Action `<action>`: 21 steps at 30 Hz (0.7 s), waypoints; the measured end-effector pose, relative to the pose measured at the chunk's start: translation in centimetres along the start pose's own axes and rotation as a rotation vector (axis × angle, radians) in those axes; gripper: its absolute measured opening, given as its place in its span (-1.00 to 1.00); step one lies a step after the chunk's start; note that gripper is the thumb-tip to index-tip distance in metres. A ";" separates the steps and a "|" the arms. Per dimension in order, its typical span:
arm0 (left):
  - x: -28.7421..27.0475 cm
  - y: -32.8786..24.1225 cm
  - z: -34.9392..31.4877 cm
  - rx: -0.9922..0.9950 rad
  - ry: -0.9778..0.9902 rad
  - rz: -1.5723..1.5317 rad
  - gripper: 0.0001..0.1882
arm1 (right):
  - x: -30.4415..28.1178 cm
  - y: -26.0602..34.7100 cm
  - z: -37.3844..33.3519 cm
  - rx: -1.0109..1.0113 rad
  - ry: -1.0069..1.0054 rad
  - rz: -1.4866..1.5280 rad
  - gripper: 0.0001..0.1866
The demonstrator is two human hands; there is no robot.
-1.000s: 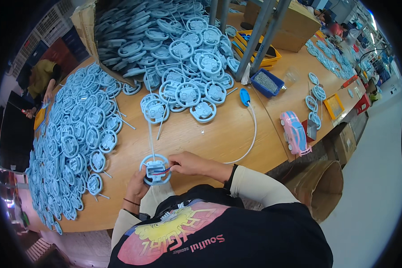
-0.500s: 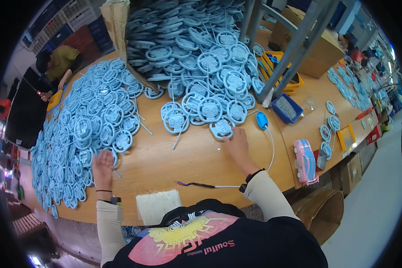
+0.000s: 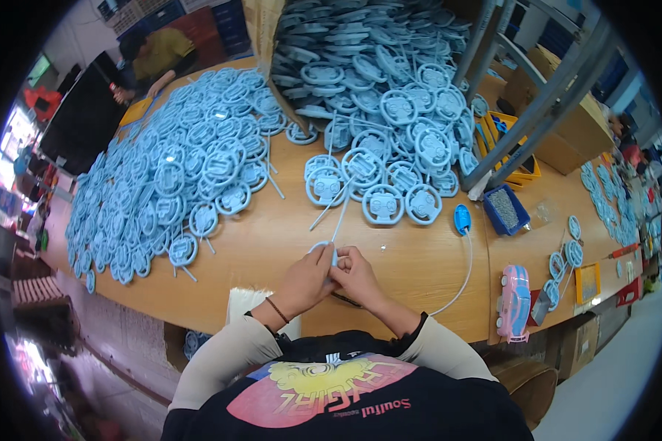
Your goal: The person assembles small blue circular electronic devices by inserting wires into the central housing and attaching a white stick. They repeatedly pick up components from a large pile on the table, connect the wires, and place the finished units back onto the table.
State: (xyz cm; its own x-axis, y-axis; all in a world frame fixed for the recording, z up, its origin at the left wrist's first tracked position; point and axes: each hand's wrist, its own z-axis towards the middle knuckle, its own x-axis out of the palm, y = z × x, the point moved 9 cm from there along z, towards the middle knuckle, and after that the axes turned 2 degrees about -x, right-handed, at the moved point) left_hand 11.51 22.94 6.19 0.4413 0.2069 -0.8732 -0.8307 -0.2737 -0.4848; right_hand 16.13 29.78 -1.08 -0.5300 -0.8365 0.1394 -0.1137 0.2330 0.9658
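Close in front of my body, my left hand (image 3: 307,279) grips a light blue toy steering wheel (image 3: 321,245), mostly covered by the fingers. A thin light blue rod (image 3: 340,217) sticks up from it. My right hand (image 3: 358,278) meets the left one there, its fingers pinched at the wheel's right edge. Beyond the hands, similar wheels (image 3: 382,203) with moulded faces lie at the front of a tall heap (image 3: 375,81). Another broad pile of wheels (image 3: 176,169) covers the left of the table.
On the right are a blue oval device (image 3: 462,218) with a white cable, a blue bin of small grey parts (image 3: 504,209), a pink toy car (image 3: 515,303) and metal posts (image 3: 537,110). A white sheet (image 3: 246,303) lies near my left forearm. Another person (image 3: 162,55) sits far left.
My left hand has come right from the left pile, and my right hand has drawn back from the front wheels. Both now meet at one wheel; the view has shifted.
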 end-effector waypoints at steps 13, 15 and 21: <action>7.7 15.0 -9.2 -0.770 -0.010 -0.905 -0.69 | 1.5 -4.5 -2.7 -0.359 0.305 -1.038 -0.76; 9.4 15.6 -9.8 -0.833 -0.007 -1.197 -0.73 | 0.7 -4.5 -2.7 -0.272 0.361 -1.081 -0.78; 4.4 16.4 -10.1 -0.785 -0.123 -1.291 -0.77 | -0.7 1.9 -4.4 -0.327 0.316 -0.929 -0.85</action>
State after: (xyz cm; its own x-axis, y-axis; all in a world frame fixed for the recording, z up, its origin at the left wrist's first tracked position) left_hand 3.31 9.87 -6.11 0.6406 0.7533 0.1489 0.4952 -0.2570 -0.8299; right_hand 19.93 28.61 1.65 -0.0997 -0.7208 -0.6859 -0.1061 -0.6777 0.7276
